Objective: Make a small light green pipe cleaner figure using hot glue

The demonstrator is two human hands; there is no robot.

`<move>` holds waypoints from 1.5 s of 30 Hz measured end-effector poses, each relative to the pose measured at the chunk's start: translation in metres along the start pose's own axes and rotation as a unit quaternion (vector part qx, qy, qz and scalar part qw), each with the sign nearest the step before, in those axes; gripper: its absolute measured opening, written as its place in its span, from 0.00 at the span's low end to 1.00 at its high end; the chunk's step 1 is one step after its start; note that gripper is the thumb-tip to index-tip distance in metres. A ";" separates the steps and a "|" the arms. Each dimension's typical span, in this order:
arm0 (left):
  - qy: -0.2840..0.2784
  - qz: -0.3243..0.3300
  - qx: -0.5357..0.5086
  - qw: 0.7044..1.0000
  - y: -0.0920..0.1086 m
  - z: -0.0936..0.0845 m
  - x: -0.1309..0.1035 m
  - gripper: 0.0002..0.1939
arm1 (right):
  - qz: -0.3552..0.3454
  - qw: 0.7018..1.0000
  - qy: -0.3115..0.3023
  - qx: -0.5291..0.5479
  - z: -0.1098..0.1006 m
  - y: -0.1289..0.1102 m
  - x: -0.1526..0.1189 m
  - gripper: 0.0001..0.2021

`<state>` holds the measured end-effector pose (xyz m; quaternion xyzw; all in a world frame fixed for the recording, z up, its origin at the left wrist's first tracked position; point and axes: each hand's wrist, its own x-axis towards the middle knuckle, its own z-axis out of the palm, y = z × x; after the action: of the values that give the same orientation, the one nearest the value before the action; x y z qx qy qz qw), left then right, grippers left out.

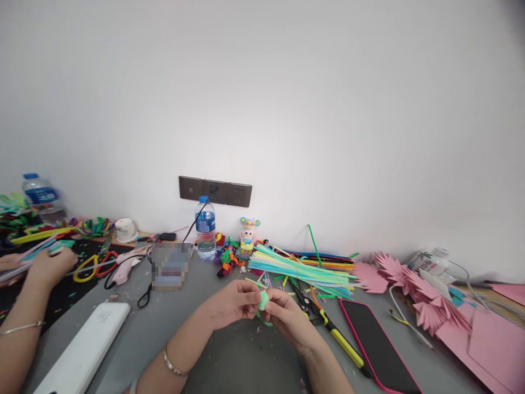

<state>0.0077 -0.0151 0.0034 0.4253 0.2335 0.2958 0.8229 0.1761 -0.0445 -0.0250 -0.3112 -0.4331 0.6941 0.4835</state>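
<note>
Between my two hands is a small mint-green bent pipe cleaner (263,299), with a loose green end hanging below it. My left hand (238,302) pinches it from the left, thumb and fingers closed. From the right, the thumb and fingers of my right hand (286,313) close on the same piece. Just beyond my hands lies a bundle of green, blue and yellow pipe cleaners (299,268). Pliers with yellow handles (342,342) rest beside my right hand.
A phone with a pink edge (379,345) and pink folded paper (430,301) lie right. A water bottle (205,230) and small figurine (247,238) stand near the wall. Left are a white box (84,350), pink glue gun (125,265) and another person's hands (53,262).
</note>
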 end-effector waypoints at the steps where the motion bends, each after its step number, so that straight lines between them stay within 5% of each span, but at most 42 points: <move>1: -0.001 -0.006 0.005 1.000 0.001 -0.001 -0.001 0.18 | 0.001 1.000 0.002 -0.003 0.000 0.000 0.000 0.15; 12: 0.023 0.042 -0.022 0.999 -0.007 0.001 0.006 0.18 | -0.017 0.997 -0.006 0.070 0.001 0.000 0.002 0.14; 23: 0.105 0.091 0.009 0.990 -0.011 0.007 0.010 0.19 | -0.040 0.995 -0.015 0.095 0.004 0.000 0.004 0.17; 37: 0.038 0.072 0.009 0.997 -0.008 0.008 0.007 0.18 | -0.022 0.994 0.003 0.109 0.005 0.001 0.004 0.14; 45: 0.028 0.077 0.003 0.997 -0.014 0.002 0.009 0.17 | -0.022 0.996 -0.039 0.074 0.003 -0.002 0.000 0.15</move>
<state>0.0190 -0.0162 -0.0084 0.4363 0.2241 0.3695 0.7892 0.1740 -0.0448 -0.0221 -0.2382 -0.4059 0.7251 0.5027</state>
